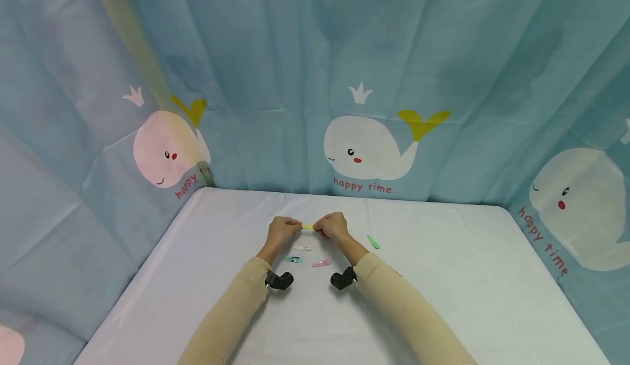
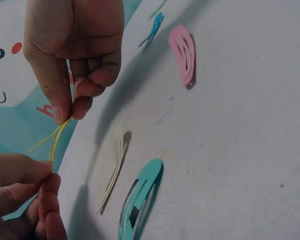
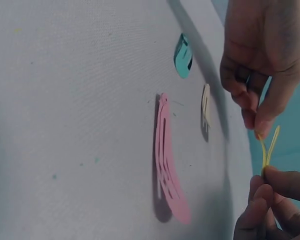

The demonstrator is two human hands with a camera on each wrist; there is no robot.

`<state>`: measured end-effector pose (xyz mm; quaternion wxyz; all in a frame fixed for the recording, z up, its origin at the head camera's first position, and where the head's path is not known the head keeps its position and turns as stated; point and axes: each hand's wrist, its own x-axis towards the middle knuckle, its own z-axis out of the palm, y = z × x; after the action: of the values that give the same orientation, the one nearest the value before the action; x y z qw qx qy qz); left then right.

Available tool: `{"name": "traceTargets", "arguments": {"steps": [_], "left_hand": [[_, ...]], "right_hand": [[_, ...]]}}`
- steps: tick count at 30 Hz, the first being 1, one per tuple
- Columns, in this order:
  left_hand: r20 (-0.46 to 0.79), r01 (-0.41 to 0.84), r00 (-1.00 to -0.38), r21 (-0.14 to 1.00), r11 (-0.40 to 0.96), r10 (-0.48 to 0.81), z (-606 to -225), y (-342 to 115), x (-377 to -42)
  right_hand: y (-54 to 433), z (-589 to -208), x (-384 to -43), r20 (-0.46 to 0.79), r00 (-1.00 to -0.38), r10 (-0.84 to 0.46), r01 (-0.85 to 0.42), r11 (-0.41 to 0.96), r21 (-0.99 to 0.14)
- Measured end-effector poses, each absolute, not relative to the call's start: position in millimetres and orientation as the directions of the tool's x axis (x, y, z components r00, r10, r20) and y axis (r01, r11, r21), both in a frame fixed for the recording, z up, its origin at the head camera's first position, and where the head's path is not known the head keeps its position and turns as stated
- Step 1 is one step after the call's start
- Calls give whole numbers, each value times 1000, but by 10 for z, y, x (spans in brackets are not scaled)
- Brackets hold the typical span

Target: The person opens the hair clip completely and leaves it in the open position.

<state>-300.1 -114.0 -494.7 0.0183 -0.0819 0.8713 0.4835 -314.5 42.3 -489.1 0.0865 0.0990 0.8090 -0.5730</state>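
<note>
Between the fingertips of both hands is a yellow snap hair clip, raised over the far middle of the table. My left hand pinches one end, thumb against forefinger. The other end is pinched by my right hand. In the left wrist view the clip's two yellow strips stand spread apart. Below the hands lie a cream hair clip, a teal one with a dark patch and a pink one. A blue clip shows beyond the pink one in the left wrist view.
A green hair clip lies to the right of the right hand. White cloth covers the table. Behind its far edge hangs a blue curtain printed with whales. Black wrist cameras sit on both sleeves.
</note>
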Motion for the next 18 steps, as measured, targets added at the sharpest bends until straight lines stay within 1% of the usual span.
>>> {"name": "traceTargets", "arguments": {"steps": [7, 12, 18], "left_hand": [[-107, -165, -986, 783, 600, -132, -4992, -1120, -3035], [-105, -165, -986, 752, 638, -131, -5026, -1126, -3044], [-64, -123, -992, 713, 690, -112, -5081, -1111, -3056]], "right_hand": [[386, -4925, -3185, -269, -959, 88, 281, 399, -873], [352, -4977, -3202, -258, -962, 84, 268, 452, -851], [322, -4980, -3171, -235, -968, 92, 250, 480, -841]]}}
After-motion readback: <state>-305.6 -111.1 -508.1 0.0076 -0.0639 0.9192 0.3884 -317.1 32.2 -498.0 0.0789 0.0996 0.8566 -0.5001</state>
